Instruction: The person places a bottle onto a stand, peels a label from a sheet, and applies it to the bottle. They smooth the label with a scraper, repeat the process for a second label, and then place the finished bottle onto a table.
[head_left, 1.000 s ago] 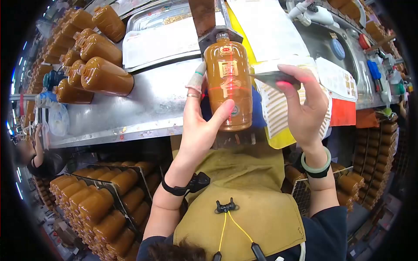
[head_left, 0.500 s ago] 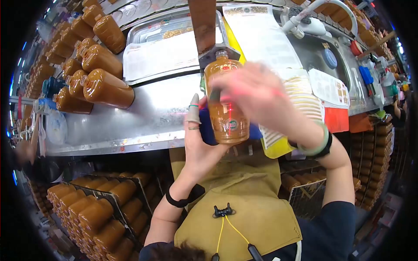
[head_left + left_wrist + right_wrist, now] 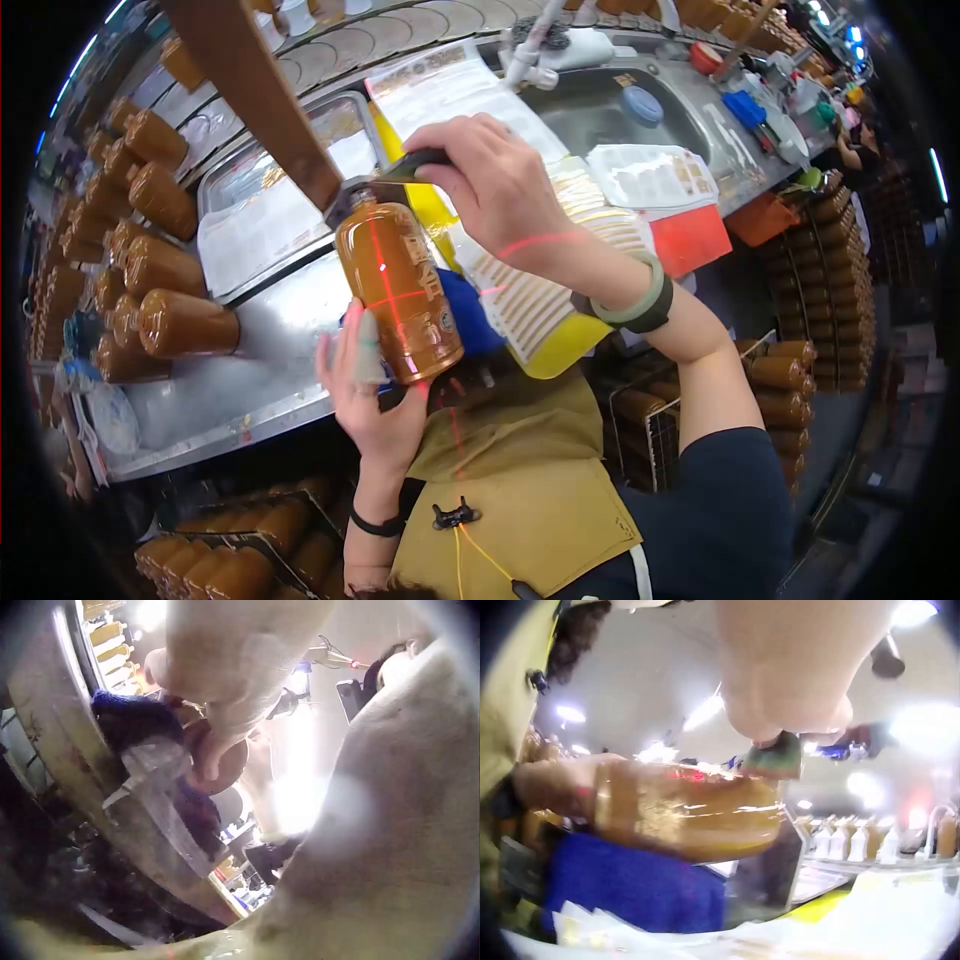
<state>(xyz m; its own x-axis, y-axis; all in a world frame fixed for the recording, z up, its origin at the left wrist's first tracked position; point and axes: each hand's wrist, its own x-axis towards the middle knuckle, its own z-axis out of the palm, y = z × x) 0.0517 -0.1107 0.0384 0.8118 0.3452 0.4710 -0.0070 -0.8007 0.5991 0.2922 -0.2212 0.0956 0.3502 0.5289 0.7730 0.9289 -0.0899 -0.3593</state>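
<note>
A glossy amber-brown bottle [image 3: 385, 280] lies with its neck at a metal bracket [image 3: 345, 200], its gold characters turned to the right side. My left hand [image 3: 380, 415], with pale finger covers, grips its lower end, fingers along the left side and thumb by the base. In the left wrist view the thumb presses the round bottle base [image 3: 232, 759]. My right hand [image 3: 495, 185] pinches a dark flat tool [image 3: 418, 164] near the bottle's neck. The right wrist view shows the green tool [image 3: 774, 756] by the shoulder of the bottle [image 3: 697, 810].
Blue cloth [image 3: 468, 312] lies under the bottle. To its right are striped label sheets [image 3: 540, 300] on a yellow sheet [image 3: 565, 345], a red sheet [image 3: 692, 240] and a sink [image 3: 600, 105]. More amber bottles [image 3: 185, 325] stand left, beside a paper-covered tray [image 3: 265, 235].
The head view has swung and tilted. The bottle has rolled so its lettering faces right. My right hand and tool have moved from the bottle's front up to its neck end.
</note>
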